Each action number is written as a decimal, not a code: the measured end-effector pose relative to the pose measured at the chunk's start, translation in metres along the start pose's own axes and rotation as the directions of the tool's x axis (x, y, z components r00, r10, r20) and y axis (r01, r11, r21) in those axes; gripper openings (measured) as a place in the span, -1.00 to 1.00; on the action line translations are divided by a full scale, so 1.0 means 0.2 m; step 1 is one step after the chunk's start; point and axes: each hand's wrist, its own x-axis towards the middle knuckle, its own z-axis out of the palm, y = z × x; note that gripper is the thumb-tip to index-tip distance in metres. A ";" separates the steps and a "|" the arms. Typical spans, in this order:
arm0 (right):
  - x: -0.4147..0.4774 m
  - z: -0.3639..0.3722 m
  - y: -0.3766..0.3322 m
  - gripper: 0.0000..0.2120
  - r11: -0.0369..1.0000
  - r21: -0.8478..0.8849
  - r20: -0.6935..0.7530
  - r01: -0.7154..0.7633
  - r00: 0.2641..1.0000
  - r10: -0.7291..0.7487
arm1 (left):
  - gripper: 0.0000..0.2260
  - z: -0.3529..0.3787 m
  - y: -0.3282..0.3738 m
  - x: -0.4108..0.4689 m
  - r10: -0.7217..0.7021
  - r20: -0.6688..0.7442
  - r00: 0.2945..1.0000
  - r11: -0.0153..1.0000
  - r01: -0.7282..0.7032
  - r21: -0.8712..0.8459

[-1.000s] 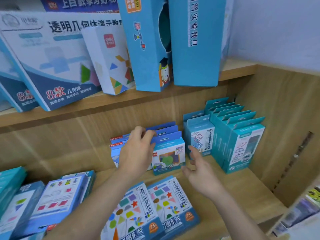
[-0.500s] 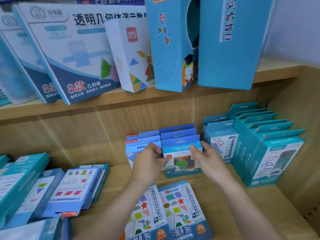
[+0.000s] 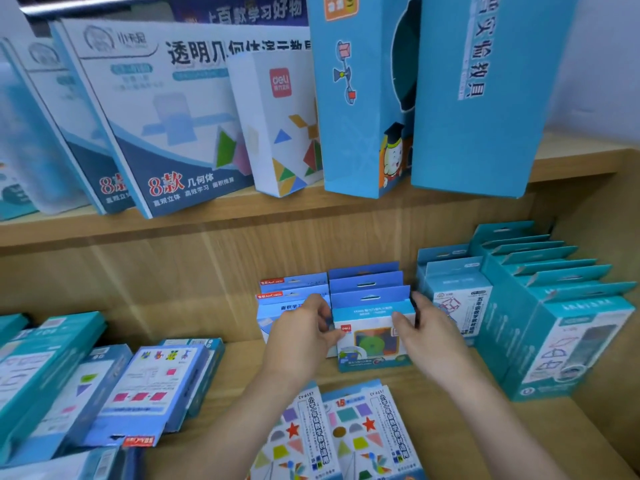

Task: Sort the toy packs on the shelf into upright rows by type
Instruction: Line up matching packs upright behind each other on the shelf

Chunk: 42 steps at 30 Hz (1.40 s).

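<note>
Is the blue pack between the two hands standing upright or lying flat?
Upright. The blue pack stands on its bottom edge, hang tab on top; the left hand and right hand hold its sides.

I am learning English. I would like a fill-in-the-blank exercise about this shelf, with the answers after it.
1. The left hand and right hand hold one blue pack, which stands ___.
2. The two star packs in front of it lie ___.
3. The teal packs stand to the ___ of the hands.
Answers: upright; flat; right.
</note>
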 end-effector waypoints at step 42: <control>-0.51 1.07 -0.93 -0.24 0.536 -0.379 0.678 0.754 0.620 -0.394 | -0.59 -1.04 -1.20 -0.78 0.059 0.219 0.974 0.668 -0.201 0.717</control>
